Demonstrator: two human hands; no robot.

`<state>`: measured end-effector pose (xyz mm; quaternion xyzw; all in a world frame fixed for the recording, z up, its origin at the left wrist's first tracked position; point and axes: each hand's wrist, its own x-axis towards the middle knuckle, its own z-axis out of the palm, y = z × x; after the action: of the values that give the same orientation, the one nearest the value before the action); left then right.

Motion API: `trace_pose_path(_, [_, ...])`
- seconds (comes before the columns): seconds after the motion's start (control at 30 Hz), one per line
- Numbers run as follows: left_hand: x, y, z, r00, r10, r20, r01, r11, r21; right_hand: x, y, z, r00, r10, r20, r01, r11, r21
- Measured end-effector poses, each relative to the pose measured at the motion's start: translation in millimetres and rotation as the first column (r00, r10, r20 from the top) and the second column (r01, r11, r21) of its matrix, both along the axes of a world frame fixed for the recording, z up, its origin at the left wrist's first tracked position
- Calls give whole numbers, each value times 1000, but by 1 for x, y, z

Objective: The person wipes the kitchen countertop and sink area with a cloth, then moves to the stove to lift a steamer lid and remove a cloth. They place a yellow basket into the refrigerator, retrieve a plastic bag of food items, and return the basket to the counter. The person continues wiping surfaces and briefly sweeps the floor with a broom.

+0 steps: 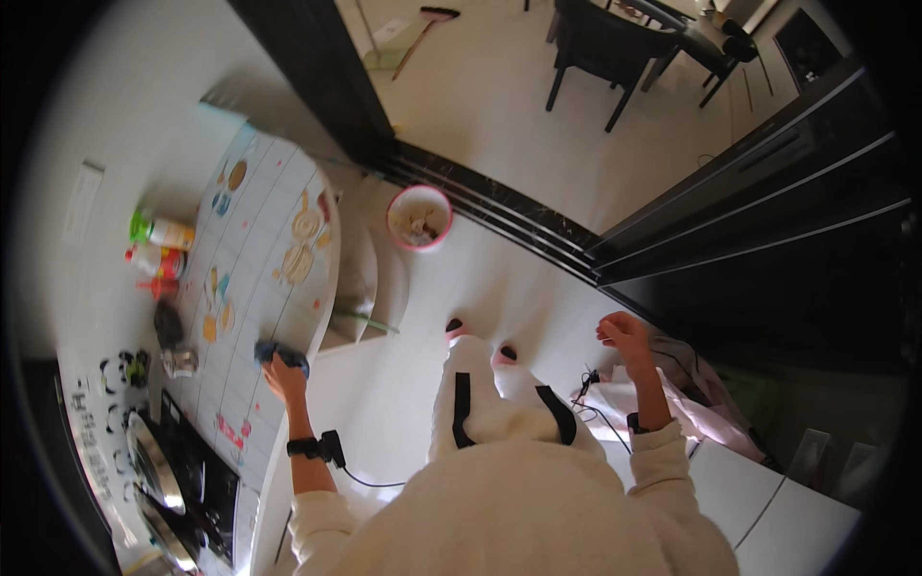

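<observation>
My left hand (284, 383) grips a dark blue-grey cloth (292, 354) against the countertop (263, 216), near its curved front edge. A pale covering with printed kitchen utensils and grid lines lies over that counter. Out to the other side, my right hand (625, 337) hangs in the air with its fingers loosely bent and nothing visible in them. Beneath it, pale pink fabric or a bag (670, 403) lies near a black cable (592, 403).
Bottles (167, 234) line the wall side of the counter, before a black cooktop (205, 475) with metal pans (155, 461). A pink-rimmed bin (419, 217) holding waste stands by the sliding-door track (497, 194). Beyond are chairs (612, 43) and a broom (416, 45).
</observation>
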<state>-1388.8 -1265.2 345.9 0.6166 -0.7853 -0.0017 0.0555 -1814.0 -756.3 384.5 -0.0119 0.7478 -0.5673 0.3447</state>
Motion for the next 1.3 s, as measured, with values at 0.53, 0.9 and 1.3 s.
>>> trace_pose_path(0.53, [-251,-77,66,341,478,-810,403,704,585,-261,-208,12,999,28,35,-23,990,-137])
trace_pose_path(0.9, [-650,-210,197,207,231,-951,751,585,306,-445,-327,44,995,17,-97,-31,989,-144])
trace_pose_path(1.3, [-1017,-161,216,285,196,-938,951,63,302,-687,-449,134,860,244,-448,-402,866,-299])
